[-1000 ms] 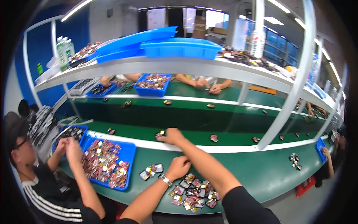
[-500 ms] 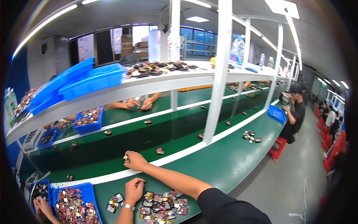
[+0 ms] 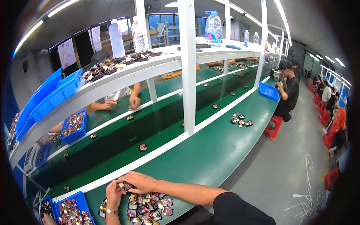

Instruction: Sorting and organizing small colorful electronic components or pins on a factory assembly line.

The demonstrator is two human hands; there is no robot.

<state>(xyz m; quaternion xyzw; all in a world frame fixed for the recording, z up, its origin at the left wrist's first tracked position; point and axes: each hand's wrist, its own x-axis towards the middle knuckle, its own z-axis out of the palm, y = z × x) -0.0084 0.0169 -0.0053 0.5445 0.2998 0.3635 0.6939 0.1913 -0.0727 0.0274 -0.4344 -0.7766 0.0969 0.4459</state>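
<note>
My two hands meet above the near worktop, beside the white rail. Between them is a small electronic part (image 3: 126,186) with a yellow and white label and dark wiring. My left hand (image 3: 113,195), with a metal watch at the wrist, pinches its left side. My right hand (image 3: 141,182) closes over it from the right, hiding part of it. Just below lies a pile of similar parts (image 3: 150,208), red, black and silver with yellow bits. A few more parts (image 3: 102,210) lie left of my left wrist, partly covered by it.
A blue bin (image 3: 80,200) full of parts stands at lower left, with another person's hand (image 3: 48,219) beside it. Parts are spaced along the green belt (image 3: 112,157). A white post (image 3: 189,93) rises from the rail. Across the belt, another person's hands (image 3: 133,101) work. Right, a small cluster (image 3: 240,120).
My right hand has come back from over the belt to my left hand, bringing the small part. My left fingers now touch it. The view has turned to the right.
</note>
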